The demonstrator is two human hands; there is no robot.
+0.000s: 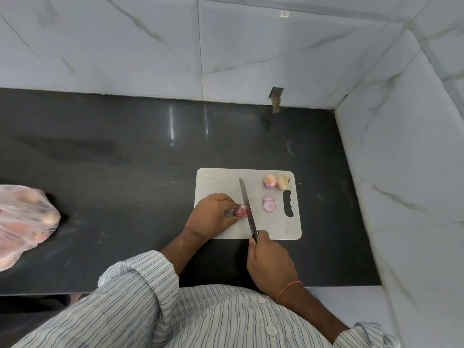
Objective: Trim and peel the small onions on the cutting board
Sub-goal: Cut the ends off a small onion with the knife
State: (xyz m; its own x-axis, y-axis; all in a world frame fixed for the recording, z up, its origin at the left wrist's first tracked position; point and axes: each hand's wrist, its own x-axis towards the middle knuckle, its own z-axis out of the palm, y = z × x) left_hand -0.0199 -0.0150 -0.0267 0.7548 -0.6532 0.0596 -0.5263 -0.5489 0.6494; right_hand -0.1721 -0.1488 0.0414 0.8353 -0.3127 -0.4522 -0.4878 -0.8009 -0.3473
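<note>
step: trimming end | left hand (pixel 213 211) pinches small pink onion (pixel 240 211) on white plastic cutting board (pixel 218 179) | right hand (pixel 270 262) grips long steel knife (pixel 247 205) (blade at onion's end) | next: press straight down, fingertips clear

Your counter (pixel 125 151) is dark polished stone, glossy with faint smears. The wall tiles (pixel 125 46) look like smooth veined marble. Your cutting board (pixel 218 179) is matt brushed metal, the knife (pixel 247 207) blade shiny steel, and the bag (pixel 22 217) at left thin crinkled plastic.
</note>
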